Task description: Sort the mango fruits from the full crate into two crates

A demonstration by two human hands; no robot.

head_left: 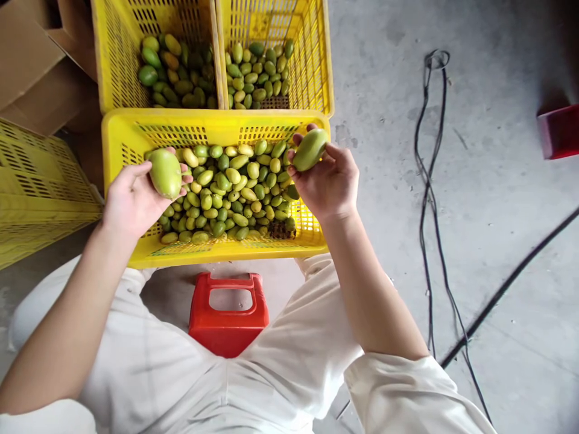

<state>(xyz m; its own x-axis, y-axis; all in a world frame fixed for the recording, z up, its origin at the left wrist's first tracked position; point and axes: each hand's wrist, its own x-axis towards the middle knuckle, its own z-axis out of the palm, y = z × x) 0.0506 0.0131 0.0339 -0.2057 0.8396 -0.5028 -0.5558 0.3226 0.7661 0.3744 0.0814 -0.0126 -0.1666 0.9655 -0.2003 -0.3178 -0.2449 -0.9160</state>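
Note:
My left hand [136, 196] holds a pale green mango [165, 173] above the left side of a yellow crate [217, 255], thumb on top and fingers beneath. Over the crate's right side, my right hand [329, 175] grips a longer green mango [310, 149] between thumb and fingers. Below both hands, many green and yellowish mangoes [233, 190] cover most of the crate's floor. A bit of its perforated bottom shows at the lower right corner.
Behind stand two more yellow crates, a left one [120, 60] and a right one [316, 54], both with mangoes. Another yellow crate [40, 199] and cardboard [31, 54] are at left. A red plastic stool [228, 331] sits between my legs. Black cables [427, 181] lie on the right.

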